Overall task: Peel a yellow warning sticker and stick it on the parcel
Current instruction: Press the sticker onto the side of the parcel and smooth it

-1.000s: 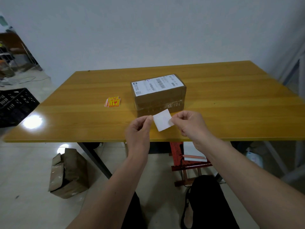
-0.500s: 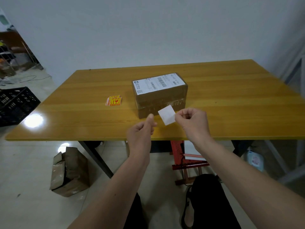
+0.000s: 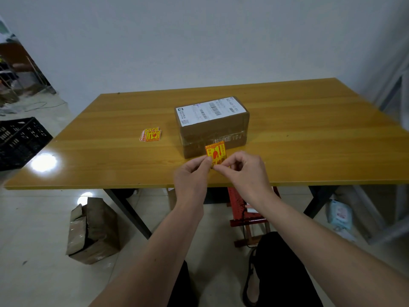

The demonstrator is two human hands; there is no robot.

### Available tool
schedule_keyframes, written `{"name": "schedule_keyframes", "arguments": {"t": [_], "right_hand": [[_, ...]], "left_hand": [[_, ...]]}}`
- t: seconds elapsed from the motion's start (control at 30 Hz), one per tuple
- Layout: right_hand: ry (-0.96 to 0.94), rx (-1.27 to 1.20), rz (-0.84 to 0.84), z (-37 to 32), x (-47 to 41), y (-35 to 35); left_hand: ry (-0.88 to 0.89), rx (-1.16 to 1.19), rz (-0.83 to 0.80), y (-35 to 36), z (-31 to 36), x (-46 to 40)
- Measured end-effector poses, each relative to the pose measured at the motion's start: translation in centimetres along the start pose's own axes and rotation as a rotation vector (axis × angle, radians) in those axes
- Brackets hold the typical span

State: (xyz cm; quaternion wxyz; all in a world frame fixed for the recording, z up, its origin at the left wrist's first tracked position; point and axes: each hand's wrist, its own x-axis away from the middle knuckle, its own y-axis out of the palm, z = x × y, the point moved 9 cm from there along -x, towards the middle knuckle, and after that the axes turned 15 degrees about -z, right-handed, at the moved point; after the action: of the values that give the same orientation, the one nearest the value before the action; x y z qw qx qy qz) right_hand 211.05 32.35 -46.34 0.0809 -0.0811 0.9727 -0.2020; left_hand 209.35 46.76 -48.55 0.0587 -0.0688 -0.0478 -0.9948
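Observation:
A brown taped parcel [image 3: 212,127] with a white shipping label on top stands in the middle of the wooden table [image 3: 309,134]. Just in front of its near face I hold a yellow warning sticker [image 3: 216,152] upright, its printed red-and-yellow side facing me. My left hand [image 3: 192,177] pinches its lower left corner and my right hand [image 3: 244,171] pinches its lower right edge. A small stack of more yellow stickers [image 3: 151,134] lies on the table left of the parcel.
A black plastic crate [image 3: 20,140] sits at the left by the table's corner. On the floor stand a torn cardboard box [image 3: 93,231] at the left, a red stool [image 3: 245,209] under the table, and a pale packet [image 3: 339,214] at the right.
The sticker was held with its white backing toward me; now its yellow printed face shows. Both hands have come together on it, closer to the parcel's near face.

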Motion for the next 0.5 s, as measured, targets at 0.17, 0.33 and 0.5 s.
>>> {"name": "schedule_keyframes", "arguments": {"t": [0.17, 0.33, 0.5], "right_hand": [[0.075, -0.008, 0.03, 1.2, -0.6, -0.8], [0.177, -0.051, -0.016, 2.5, -1.2, -0.4], [0.26, -0.257, -0.096, 2.9, -0.9, 1.4]], "left_hand": [[0.014, -0.023, 0.039, -0.8, 0.3, 0.0], [0.039, -0.024, 0.035, -0.9, 0.5, 0.1], [0.021, 0.056, 0.045, -1.2, 0.4, 0.2]]}}
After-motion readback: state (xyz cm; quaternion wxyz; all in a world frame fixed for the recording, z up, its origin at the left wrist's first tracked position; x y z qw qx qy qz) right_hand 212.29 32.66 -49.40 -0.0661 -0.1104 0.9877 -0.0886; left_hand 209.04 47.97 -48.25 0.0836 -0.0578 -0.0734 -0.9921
